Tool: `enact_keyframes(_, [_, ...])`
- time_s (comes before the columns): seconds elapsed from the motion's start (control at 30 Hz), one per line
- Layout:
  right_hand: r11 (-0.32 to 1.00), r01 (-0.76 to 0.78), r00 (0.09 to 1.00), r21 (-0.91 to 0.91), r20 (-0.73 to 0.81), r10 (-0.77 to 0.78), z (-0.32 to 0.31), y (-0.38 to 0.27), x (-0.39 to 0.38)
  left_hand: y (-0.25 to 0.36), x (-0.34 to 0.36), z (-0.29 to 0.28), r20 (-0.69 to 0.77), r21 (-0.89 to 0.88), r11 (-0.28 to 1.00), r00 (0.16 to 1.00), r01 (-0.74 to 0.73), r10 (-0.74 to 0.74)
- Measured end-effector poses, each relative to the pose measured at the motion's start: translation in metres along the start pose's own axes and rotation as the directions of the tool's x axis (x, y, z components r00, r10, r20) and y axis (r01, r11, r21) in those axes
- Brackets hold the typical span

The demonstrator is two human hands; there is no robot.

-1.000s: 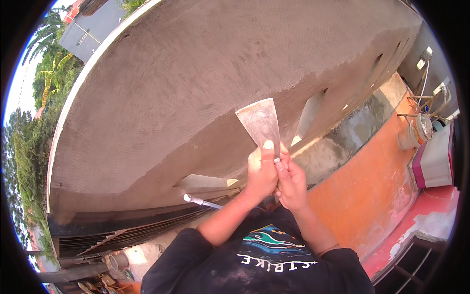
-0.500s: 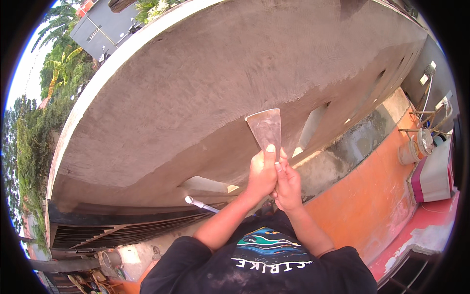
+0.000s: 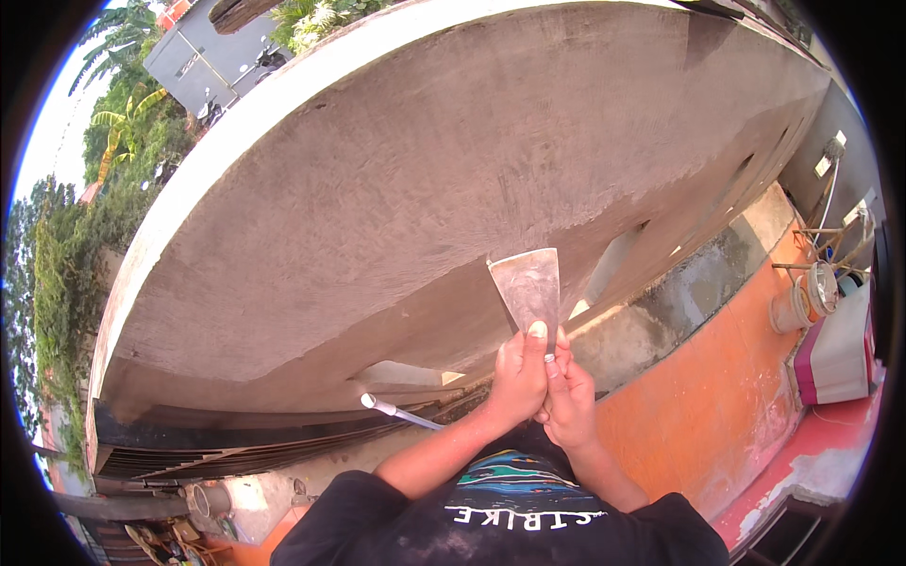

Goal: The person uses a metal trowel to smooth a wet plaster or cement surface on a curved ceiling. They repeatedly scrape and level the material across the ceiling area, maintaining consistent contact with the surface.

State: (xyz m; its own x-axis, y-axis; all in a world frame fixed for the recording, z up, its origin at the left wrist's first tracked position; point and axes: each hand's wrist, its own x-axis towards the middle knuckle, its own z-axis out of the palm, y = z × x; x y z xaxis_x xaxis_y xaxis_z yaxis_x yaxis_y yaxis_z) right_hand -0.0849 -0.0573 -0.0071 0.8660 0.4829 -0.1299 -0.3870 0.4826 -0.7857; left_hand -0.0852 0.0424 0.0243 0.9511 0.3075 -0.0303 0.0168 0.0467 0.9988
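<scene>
A wide metal scraper (image 3: 526,283) with a tapered blade is pressed against, or held just over, the grey plastered wall (image 3: 406,170); whether it touches, I cannot tell. My left hand (image 3: 517,377) is closed on the scraper, thumb lying on the lower blade. My right hand (image 3: 566,406) is closed round it too, just right of and slightly below the left, its fingertips beside the narrow end. The handle is mostly hidden in my hands. Below the blade the wall has pale rectangular recesses (image 3: 396,371).
A white pipe (image 3: 401,411) juts by my left forearm. Orange floor (image 3: 689,396) lies right, with buckets (image 3: 793,307), wooden poles and a white-and-magenta object (image 3: 835,349). A dark slatted structure (image 3: 179,457) sits lower left. Plants (image 3: 66,283) and a grey building (image 3: 193,66) lie beyond the wall top.
The scraper and both my hands have moved down the view and slightly right, staying gripped together. The wall and surroundings have shifted slightly in the view.
</scene>
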Motion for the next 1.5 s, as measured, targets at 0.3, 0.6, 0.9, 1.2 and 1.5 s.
enact_keyframes(0.3, [0.969, 0.244, 0.957, 0.032, 0.151, -0.247, 0.029, -0.03, 0.045, 0.056, 0.043, -0.014, 0.101, -0.063, 0.96, 0.956, -0.272, 0.277])
enact_keyframes(0.6, [0.999, 0.035, 0.999, 0.029, -0.014, -0.035, 0.008, 0.005, 0.0, 0.005, 0.004, -0.005, 0.061, -0.083, 0.991, 0.994, 0.101, -0.096])
enact_keyframes(0.9, [0.973, 0.23, 0.965, -0.016, 0.136, -0.226, 0.03, -0.032, 0.032, 0.052, 0.03, -0.014, 0.068, -0.182, 0.945, 0.956, -0.271, 0.287])
enact_keyframes(1.2, [0.999, 0.013, 0.999, 0.048, 0.029, -0.014, 0.007, 0.02, -0.001, -0.009, -0.003, -0.016, 0.05, -0.099, 0.995, 0.999, 0.015, -0.01])
enact_keyframes(1.5, [0.997, 0.035, 0.999, 0.071, 0.018, -0.036, -0.003, 0.005, -0.003, -0.005, -0.004, 0.004, -0.008, -0.129, 0.99, 0.999, -0.051, 0.051])
